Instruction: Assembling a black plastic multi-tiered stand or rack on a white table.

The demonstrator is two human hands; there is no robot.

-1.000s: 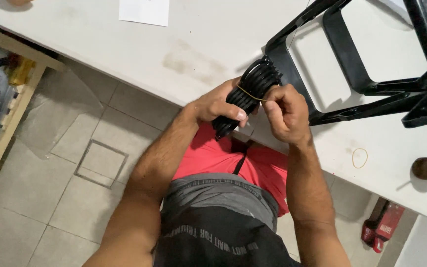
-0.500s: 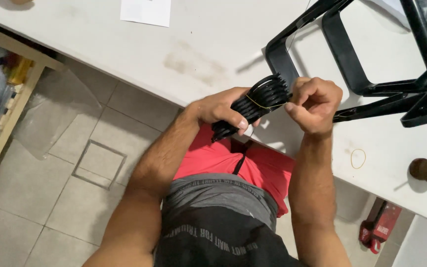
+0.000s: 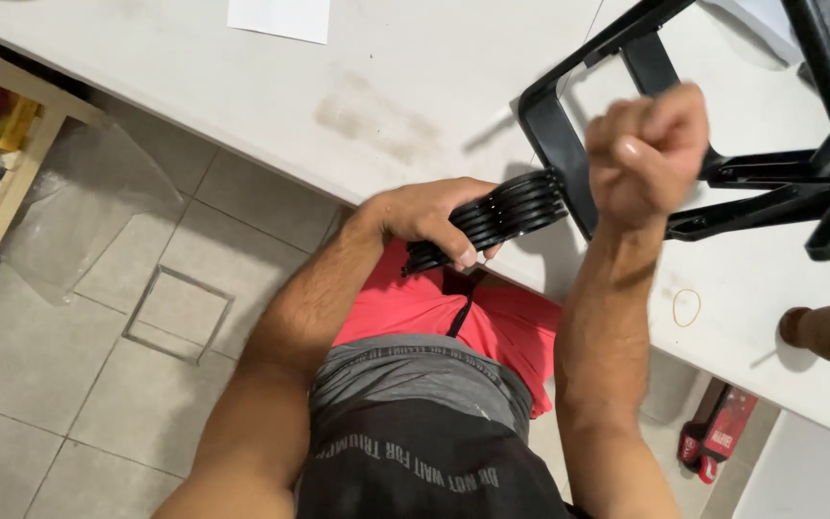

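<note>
We list: white paper sheet (image 3: 279,17), flat at the table's (image 3: 194,86) far edge; red package (image 3: 718,434) on the floor, lower right; coiled black cable bundle (image 3: 497,213) at the table's near edge, long axis rising rightward; our left hand (image 3: 427,216) grasps it; right hand (image 3: 647,152) clenched, raised apart.

Before us: one black cable bundle (image 3: 492,219), one rubber band (image 3: 687,308), one sheet of paper (image 3: 280,17), our two hands (image 3: 434,216).

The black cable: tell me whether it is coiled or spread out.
Coiled. The black cable sits in tight stacked loops gripped by the left hand, while the right hand is a raised fist.
</note>
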